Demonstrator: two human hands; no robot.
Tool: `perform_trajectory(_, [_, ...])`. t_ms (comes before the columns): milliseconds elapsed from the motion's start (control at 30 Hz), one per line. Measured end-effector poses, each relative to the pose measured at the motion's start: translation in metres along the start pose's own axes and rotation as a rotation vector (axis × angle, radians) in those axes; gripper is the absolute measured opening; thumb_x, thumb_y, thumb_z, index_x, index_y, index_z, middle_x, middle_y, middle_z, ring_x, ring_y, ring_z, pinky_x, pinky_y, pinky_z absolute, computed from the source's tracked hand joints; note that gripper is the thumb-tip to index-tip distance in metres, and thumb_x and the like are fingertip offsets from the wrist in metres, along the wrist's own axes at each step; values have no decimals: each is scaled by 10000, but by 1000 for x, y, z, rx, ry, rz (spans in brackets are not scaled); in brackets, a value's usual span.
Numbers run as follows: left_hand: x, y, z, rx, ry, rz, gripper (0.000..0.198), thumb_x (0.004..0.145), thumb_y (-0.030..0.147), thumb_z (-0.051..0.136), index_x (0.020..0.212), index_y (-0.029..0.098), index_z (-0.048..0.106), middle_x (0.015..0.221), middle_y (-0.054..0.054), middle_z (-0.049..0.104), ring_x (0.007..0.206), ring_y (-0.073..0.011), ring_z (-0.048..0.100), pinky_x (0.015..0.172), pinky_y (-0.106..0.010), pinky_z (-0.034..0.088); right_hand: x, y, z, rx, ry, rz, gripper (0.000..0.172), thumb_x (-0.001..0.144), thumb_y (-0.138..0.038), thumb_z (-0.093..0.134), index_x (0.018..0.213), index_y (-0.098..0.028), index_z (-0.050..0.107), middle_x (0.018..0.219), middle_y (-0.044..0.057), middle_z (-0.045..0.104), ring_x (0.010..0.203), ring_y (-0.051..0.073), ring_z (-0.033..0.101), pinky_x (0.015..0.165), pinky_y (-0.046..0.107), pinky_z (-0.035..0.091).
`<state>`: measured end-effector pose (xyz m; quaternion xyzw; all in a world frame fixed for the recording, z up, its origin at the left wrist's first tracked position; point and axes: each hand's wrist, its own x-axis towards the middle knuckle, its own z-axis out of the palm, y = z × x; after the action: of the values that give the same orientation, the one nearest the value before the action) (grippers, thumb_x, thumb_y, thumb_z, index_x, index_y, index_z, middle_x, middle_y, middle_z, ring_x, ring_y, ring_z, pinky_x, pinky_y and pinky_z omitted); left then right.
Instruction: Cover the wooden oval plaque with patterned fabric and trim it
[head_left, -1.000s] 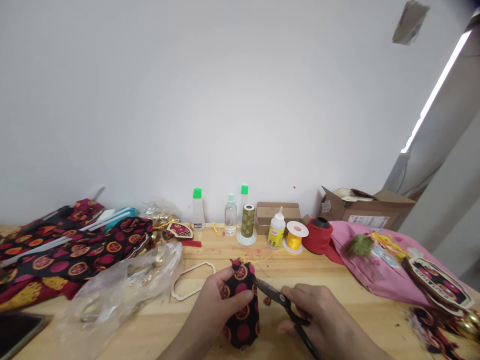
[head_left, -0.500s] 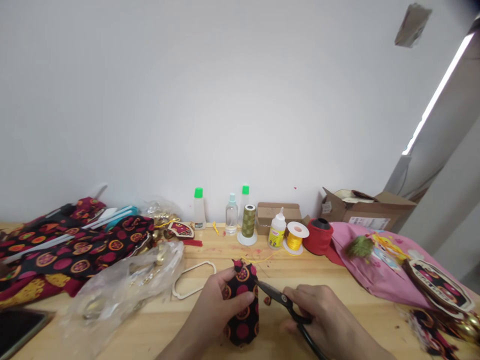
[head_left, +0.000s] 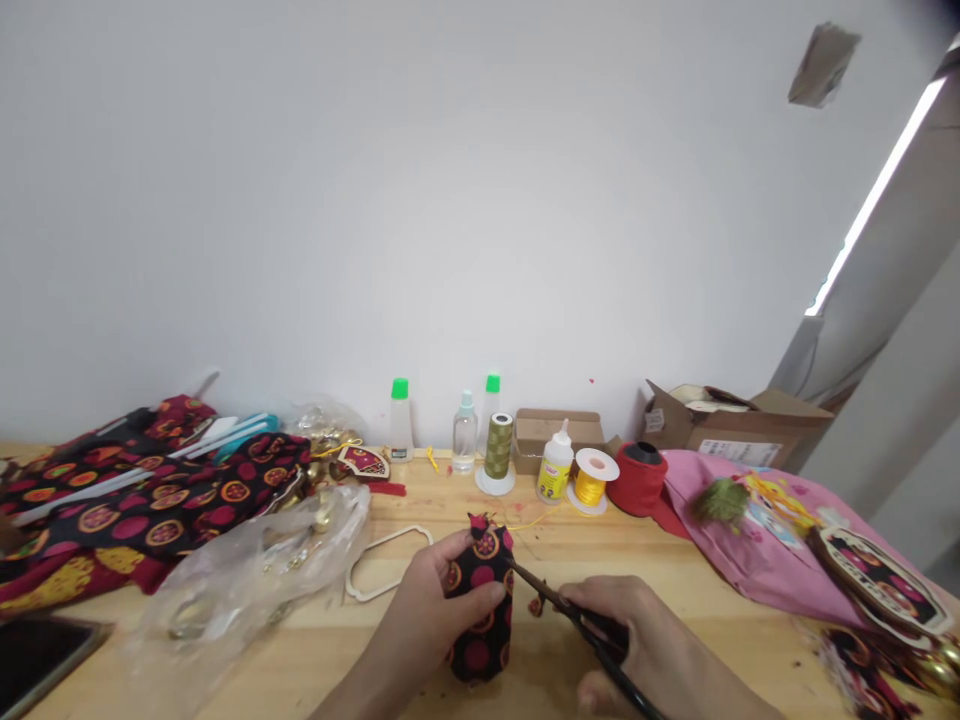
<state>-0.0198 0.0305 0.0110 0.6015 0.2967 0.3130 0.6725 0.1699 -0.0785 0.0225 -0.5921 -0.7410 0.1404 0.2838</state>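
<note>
Between the thumb and fingers of my left hand [head_left: 442, 610] is a dark patterned fabric piece [head_left: 484, 600], held upright, with red and orange round motifs and loose cloth tips at its top. My right hand [head_left: 637, 635] grips black scissors [head_left: 592, 630]. Their blade tips reach the upper right edge of the fabric; whether they cut into it I cannot tell. Just below the blades, a small fabric scrap [head_left: 535, 606] lies on the wooden table [head_left: 420, 650]. A thin yellow cord [head_left: 536, 518] runs from behind the fabric's top toward a yellow spool [head_left: 591, 485].
Patterned cloth [head_left: 172, 490] and a clear plastic bag [head_left: 262, 570] lie left, near a phone [head_left: 45, 655]. A wooden outline frame [head_left: 367, 565] is beside my left hand. Along the wall stand a glue bottle [head_left: 555, 465], green thread [head_left: 498, 448] and cardboard boxes. Rightward lies a pink bag [head_left: 705, 570].
The scissors have turned in my right hand, so their blades now look narrower and nearly edge-on. My left hand still holds the fabric piece in about the same place.
</note>
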Motion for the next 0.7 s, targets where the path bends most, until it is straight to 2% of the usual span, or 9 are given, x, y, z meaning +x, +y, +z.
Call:
perform_trajectory(167, [-2, 1, 1, 29, 15, 19, 337, 604, 180, 664, 930, 140, 589, 777, -34, 674, 693, -159, 578, 612, -241, 427, 8, -4, 2, -76, -55, 29, 505, 595, -656, 553, 768, -186, 612, 587, -22, 497, 513, 118, 437, 468, 199, 308])
perform_trajectory(333, [-4, 3, 4, 47, -5, 45, 290, 608, 166, 648, 894, 138, 602, 756, -20, 665, 711, -165, 573, 637, -248, 422, 11, 0, 8, -161, -15, 17, 577, 620, -704, 468, 812, -178, 609, 548, -28, 452, 477, 117, 423, 434, 206, 273])
perform_trajectory(533, [-2, 1, 3, 49, 19, 11, 338, 612, 167, 643, 943, 136, 581, 805, -37, 663, 752, -185, 566, 680, -284, 427, 9, 5, 9, -298, -17, -12, 452, 650, -566, 585, 889, -183, 605, 581, -13, 506, 491, 124, 475, 441, 201, 301])
perform_trajectory(700, [-4, 3, 3, 55, 4, 30, 319, 613, 152, 634, 928, 130, 590, 778, -29, 658, 734, -172, 558, 672, -270, 418, 9, 6, 8, -326, -26, -46, 434, 649, -563, 589, 859, -183, 605, 570, -15, 510, 500, 126, 496, 446, 194, 321])
